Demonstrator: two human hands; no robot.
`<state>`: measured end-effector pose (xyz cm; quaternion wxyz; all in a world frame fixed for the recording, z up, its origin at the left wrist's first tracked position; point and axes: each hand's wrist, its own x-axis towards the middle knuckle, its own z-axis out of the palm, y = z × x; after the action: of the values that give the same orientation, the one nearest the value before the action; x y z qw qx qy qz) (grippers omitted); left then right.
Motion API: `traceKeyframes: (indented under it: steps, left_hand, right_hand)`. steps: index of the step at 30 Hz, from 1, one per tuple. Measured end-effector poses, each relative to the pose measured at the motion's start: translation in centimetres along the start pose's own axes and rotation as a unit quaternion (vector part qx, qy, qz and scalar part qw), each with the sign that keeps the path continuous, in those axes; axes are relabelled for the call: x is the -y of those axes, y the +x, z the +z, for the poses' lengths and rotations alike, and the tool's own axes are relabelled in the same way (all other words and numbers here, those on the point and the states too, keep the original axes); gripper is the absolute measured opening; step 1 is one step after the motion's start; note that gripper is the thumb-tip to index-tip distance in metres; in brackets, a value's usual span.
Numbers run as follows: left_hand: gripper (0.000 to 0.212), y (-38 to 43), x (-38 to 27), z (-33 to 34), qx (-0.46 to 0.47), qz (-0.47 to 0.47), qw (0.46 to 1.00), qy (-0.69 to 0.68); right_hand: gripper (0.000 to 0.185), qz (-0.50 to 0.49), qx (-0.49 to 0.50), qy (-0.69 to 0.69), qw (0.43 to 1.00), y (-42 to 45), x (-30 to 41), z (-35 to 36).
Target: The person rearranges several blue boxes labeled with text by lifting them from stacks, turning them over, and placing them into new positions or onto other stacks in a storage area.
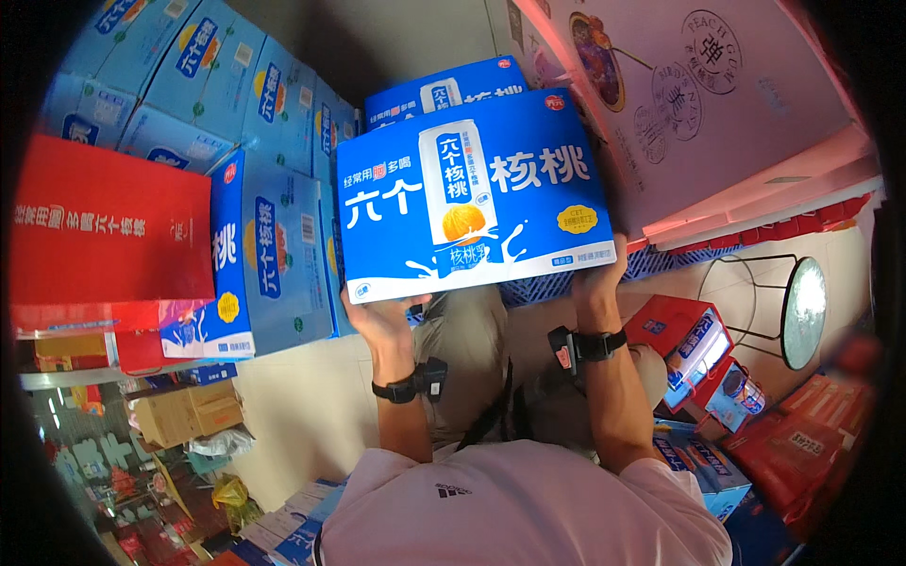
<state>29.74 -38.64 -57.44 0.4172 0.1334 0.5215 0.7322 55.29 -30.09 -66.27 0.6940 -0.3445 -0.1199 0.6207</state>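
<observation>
Between my two hands is a blue and white cardboard drink carton (396,233), printed with a can and a walnut. My left hand (379,318) supports its lower left corner, with the fingers partly hidden under the box. My right hand (601,272) grips the lower right corner, and its fingers go out of sight behind the carton. A similar blue carton (396,97) stands just behind the held one. Black straps with small devices are around both wrists.
Stacked light-blue cartons (276,141) rise on the left beside a red box (106,233). A large pink carton (708,106) stands at upper right above a blue plastic lattice pallet (665,265). A round stool (805,313) and red gift boxes (655,325) are at right.
</observation>
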Motion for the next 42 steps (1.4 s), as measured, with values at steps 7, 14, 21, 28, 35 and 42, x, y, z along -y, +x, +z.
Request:
traceKeyframes:
  steps: [7,14,21,28,35,42]
  left_hand:
    - [0.065,-0.9,0.9,-1.5,0.013,0.007,0.998,-0.066]
    - [0.069,1.0,2.8,-3.0,0.106,0.087,0.990,-0.029]
    - [0.073,3.0,2.6,-1.3,0.113,0.140,0.972,0.152]
    - [0.066,5.6,2.5,0.7,0.049,0.109,0.979,0.166]
    - [0.072,7.8,3.0,2.9,0.015,0.118,0.989,0.092]
    - [0.070,8.9,5.3,2.5,0.002,0.161,0.970,0.183]
  right_hand:
    - [0.044,0.019,-0.020,-0.006,1.000,-0.9,-0.4,0.5]
    - [0.047,0.023,-0.043,-0.053,0.997,1.2,-1.8,2.2]
    - [0.059,0.028,-0.082,-0.076,0.993,4.3,-1.5,6.2]
    - [0.055,-0.003,-0.014,-0.114,0.993,6.6,-1.3,8.2]
    - [0.052,0.073,-0.091,-0.239,0.964,5.4,0.4,12.3]
    - [0.056,0.036,-0.010,-0.251,0.967,6.7,-0.9,9.2]
